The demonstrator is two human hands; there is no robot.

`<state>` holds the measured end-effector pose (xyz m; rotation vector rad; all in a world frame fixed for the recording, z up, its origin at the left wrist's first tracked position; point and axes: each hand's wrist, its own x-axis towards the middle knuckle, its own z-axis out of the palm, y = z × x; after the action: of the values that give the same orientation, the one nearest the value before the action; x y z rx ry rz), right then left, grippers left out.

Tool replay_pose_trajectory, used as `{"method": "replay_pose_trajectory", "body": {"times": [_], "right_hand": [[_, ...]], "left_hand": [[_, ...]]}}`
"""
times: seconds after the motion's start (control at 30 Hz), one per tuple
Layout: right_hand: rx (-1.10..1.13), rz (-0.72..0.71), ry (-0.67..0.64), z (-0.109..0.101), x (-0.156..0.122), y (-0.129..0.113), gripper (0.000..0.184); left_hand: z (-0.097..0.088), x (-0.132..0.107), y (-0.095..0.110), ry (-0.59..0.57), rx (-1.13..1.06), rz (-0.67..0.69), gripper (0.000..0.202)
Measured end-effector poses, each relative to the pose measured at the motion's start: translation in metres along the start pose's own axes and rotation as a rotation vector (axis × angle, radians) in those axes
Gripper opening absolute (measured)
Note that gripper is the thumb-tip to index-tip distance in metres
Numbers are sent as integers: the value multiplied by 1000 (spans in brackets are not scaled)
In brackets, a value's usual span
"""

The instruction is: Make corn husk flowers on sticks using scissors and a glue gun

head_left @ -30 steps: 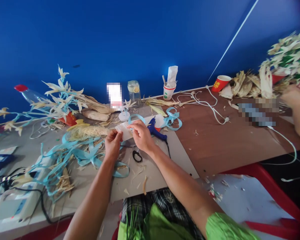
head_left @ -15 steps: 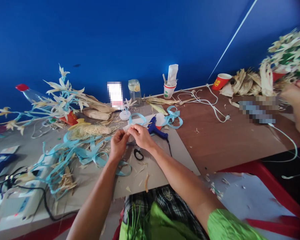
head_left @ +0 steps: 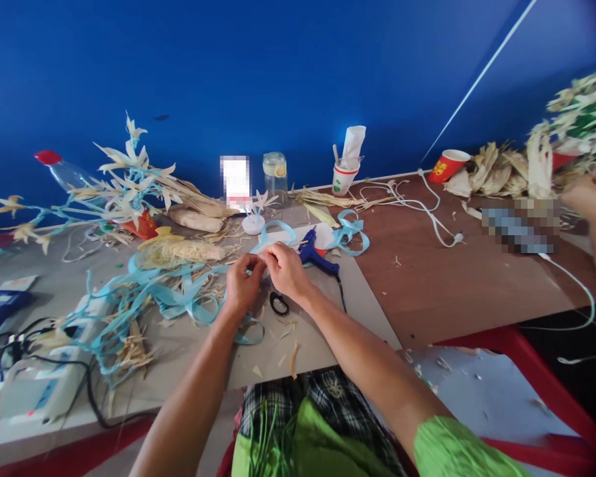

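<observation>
My left hand (head_left: 243, 281) and my right hand (head_left: 287, 270) meet over the near table, fingertips pinched together. What they pinch is too small and hidden to make out. A blue glue gun (head_left: 315, 253) lies just right of my right hand, its dark cord running toward me. Below the hands is a black scissor handle (head_left: 279, 304); the blades are hidden. Light-blue ribbon (head_left: 191, 301) lies tangled to the left of my left hand, and another loop of blue ribbon (head_left: 350, 233) rests beyond the glue gun.
Husk flowers on blue stems (head_left: 134, 159) stand at the back left, near a lidded jar (head_left: 275, 179). A white power strip (head_left: 64, 381) lies at left. A paper cup (head_left: 345, 179), white cables (head_left: 427, 212) and a red cup (head_left: 448, 165) line the wall. Another person's hand (head_left: 589, 195) is at right.
The view has shifted slightly, so the table's things sit a little further right. My hands remain pinched together, with the left fingers curled a bit differently.
</observation>
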<state>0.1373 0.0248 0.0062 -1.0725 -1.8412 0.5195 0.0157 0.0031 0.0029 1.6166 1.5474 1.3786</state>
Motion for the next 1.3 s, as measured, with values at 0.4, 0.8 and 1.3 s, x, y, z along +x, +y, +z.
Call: {"method": "replay_pose_trajectory", "body": {"times": [0.4, 0.8, 1.3], "right_hand": [[141, 260, 158, -16, 9, 12, 34], [145, -78, 11, -6, -1, -4, 20], [51, 257, 237, -17, 10, 20, 29]], "left_hand": [[-2, 3, 3, 71, -190, -115, 16], [-1, 1, 8, -11, -306, -153, 23], [-8, 14, -15, 222, -590, -241, 25]]}}
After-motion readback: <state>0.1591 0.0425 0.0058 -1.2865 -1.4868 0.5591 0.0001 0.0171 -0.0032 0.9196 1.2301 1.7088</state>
